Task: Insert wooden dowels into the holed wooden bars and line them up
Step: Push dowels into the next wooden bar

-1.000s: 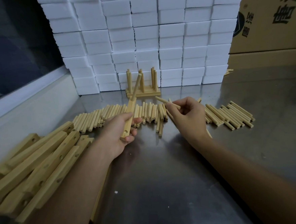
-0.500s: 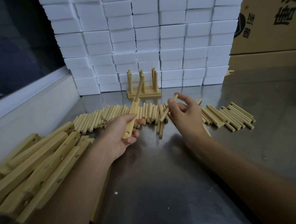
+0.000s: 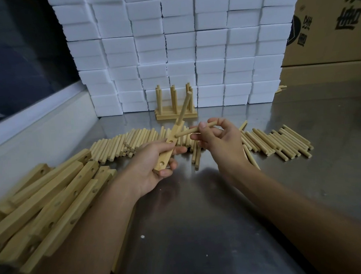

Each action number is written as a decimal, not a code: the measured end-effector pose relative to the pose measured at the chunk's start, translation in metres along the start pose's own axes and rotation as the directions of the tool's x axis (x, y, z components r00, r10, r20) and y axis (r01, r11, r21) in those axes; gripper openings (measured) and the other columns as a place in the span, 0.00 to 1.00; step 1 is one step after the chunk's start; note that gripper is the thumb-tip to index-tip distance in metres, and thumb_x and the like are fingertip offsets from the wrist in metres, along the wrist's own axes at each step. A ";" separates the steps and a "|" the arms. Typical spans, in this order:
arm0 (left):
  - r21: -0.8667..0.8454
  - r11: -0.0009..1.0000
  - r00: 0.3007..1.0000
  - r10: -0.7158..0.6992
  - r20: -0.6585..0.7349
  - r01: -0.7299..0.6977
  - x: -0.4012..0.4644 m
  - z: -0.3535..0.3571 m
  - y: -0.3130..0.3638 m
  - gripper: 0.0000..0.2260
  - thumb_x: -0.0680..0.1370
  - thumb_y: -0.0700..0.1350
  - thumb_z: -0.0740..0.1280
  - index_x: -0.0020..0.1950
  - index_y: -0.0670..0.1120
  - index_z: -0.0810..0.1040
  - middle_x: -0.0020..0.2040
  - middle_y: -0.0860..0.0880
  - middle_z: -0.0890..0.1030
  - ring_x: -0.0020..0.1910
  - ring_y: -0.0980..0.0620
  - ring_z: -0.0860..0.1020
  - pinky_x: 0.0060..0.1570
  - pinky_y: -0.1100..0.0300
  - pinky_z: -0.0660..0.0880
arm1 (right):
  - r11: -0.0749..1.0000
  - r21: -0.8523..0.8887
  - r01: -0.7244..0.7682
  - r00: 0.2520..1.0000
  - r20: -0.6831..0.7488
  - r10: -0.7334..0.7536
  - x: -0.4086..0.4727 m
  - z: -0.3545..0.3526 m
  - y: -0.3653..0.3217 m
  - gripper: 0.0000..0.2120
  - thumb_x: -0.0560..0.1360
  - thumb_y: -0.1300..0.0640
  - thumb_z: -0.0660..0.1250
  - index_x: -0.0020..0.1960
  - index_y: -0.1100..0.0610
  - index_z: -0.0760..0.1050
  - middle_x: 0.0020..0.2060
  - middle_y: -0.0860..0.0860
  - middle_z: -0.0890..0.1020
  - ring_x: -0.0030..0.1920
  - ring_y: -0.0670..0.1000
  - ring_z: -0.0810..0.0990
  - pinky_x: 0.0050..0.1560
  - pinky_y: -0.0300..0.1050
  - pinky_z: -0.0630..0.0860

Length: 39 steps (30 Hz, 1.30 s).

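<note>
Left hand (image 3: 153,160) is wrapped round a holed bar (image 3: 167,149) with one dowel (image 3: 184,108) already in; right hand (image 3: 220,140) pinches a second dowel (image 3: 196,129), tip right at the bar.

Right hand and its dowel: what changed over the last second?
The right hand turned its dowel from pointing away to lying across, and brought its tip up to the bar, near the middle hole. The left hand kept holding the bar, one dowel already standing in its far end. The piles stayed put.
</note>
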<state>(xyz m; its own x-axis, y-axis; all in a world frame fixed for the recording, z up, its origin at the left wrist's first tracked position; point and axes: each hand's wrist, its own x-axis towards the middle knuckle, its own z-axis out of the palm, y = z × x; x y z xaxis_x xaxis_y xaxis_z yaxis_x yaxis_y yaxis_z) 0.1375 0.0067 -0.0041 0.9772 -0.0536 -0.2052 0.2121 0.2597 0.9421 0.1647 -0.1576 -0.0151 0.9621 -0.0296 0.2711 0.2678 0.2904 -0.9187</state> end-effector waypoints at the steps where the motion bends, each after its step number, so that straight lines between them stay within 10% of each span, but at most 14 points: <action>1: 0.001 1.000 1.000 0.000 0.007 0.000 0.000 0.000 0.000 0.07 0.81 0.37 0.61 0.58 0.40 0.76 0.43 0.43 0.85 0.27 0.53 0.73 0.17 0.67 0.62 | 1.000 -0.005 0.002 1.000 0.009 -0.002 0.000 0.000 0.001 0.05 0.80 0.61 0.67 0.52 0.57 0.71 0.42 0.55 0.87 0.42 0.51 0.86 0.41 0.40 0.80; 15: 0.039 0.999 0.999 0.008 -0.046 -0.006 0.001 0.001 -0.002 0.08 0.82 0.36 0.62 0.58 0.39 0.78 0.42 0.43 0.85 0.26 0.52 0.73 0.18 0.66 0.62 | 0.813 -0.367 0.451 0.885 0.297 -0.358 -0.004 -0.002 0.000 0.11 0.78 0.60 0.69 0.50 0.48 0.69 0.41 0.47 0.86 0.41 0.46 0.85 0.41 0.44 0.82; 20: 0.049 0.999 0.999 0.022 -0.046 -0.019 0.001 0.002 -0.003 0.07 0.82 0.35 0.61 0.56 0.39 0.78 0.39 0.44 0.84 0.26 0.51 0.72 0.17 0.66 0.61 | 0.671 -0.431 0.603 0.795 0.393 -0.462 -0.003 -0.001 0.003 0.04 0.78 0.61 0.69 0.52 0.57 0.76 0.40 0.45 0.83 0.41 0.38 0.83 0.39 0.28 0.75; 39: 0.088 0.996 0.997 -0.036 0.070 0.030 0.000 0.001 -0.004 0.07 0.82 0.34 0.61 0.56 0.37 0.77 0.40 0.46 0.85 0.28 0.51 0.74 0.17 0.65 0.62 | 0.606 -0.538 0.586 0.809 0.342 -0.479 -0.006 0.010 -0.001 0.07 0.77 0.59 0.71 0.44 0.63 0.82 0.36 0.50 0.84 0.39 0.44 0.83 0.39 0.34 0.78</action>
<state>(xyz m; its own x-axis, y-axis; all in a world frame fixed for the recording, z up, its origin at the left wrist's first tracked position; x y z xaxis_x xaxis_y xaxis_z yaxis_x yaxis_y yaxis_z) 0.1368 0.0045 -0.0078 0.9668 -0.1299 -0.2200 0.2405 0.1720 0.9553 0.1577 -0.1487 -0.0130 0.6320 0.1638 0.7574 0.7539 -0.3563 -0.5520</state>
